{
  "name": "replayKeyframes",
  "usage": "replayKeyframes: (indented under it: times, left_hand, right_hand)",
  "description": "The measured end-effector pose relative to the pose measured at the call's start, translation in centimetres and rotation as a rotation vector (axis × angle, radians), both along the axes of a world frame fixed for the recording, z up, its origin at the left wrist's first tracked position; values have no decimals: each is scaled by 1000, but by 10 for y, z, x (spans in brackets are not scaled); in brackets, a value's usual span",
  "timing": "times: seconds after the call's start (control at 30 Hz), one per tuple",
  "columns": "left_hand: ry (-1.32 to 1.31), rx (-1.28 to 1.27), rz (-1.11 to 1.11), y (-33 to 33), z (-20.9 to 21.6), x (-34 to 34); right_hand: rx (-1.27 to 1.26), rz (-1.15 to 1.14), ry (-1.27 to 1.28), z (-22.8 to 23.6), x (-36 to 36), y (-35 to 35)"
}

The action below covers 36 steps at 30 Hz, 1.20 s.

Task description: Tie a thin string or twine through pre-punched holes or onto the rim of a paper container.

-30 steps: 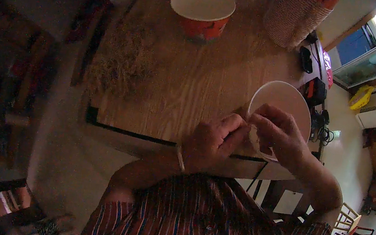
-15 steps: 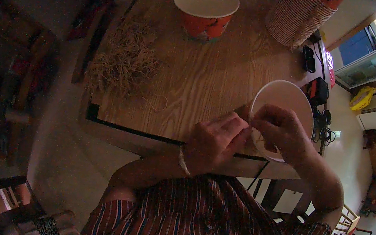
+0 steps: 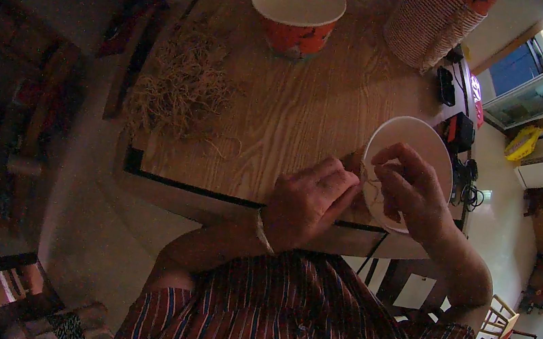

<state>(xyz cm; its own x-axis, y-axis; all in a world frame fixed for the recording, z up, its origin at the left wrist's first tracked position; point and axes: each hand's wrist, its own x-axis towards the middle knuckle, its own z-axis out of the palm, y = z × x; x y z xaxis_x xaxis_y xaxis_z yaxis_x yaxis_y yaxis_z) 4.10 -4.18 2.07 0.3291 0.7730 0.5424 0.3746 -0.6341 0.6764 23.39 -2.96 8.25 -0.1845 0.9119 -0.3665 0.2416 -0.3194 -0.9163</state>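
Note:
On the wooden table's left side lies a loose pile of thin, pale brown root-like strands [image 3: 183,86]. A white-lined paper tub [image 3: 430,139] stands at the front right edge, its mouth facing me. Beside its left rim, my left hand [image 3: 312,195] is closed in a pinch on a thin strand [image 3: 371,180] whose end shows at the tub's mouth. My right hand [image 3: 416,192] hovers over the tub's opening, fingers bent, with a gap between thumb and forefinger and nothing visible held there. Dim light hides the tub's contents.
Another paper tub [image 3: 296,32], orange outside, stands at the back of the table [image 3: 293,110]. Tall stacks of nested tubs [image 3: 431,26] rise behind it and at the back right. Black devices and cables [image 3: 465,181] line the right edge.
My right hand's fingertips have parted and drawn slightly right, away from my left hand. The strand at the tub's rim shows more clearly. My left hand has barely shifted.

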Motion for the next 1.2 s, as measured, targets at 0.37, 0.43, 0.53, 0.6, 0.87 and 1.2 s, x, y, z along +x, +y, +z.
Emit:
replayKeyframes:
  times: [0.37, 0.43, 0.53, 0.6, 0.87, 1.2]
  left_hand:
    - [87, -35, -20, -1, 5, -1]
    - [107, -33, -20, 0, 9, -2]
    - [124, -9, -17, 3, 8, -2]
    - [120, 15, -15, 3, 8, -3]
    - [19, 27, -19, 6, 11, -3]
    - [-118, -56, -212, 25, -3, -7]
  right_hand:
    - [147, 278, -376, -1, -4, 17]
    - [70, 263, -348, 3, -7, 19]
    - [24, 259, -314, 2, -6, 18]
    - [54, 270, -308, -1, -5, 17]
    - [73, 180, -155, -1, -3, 15]
    - [152, 190, 4, -13, 1, 14]
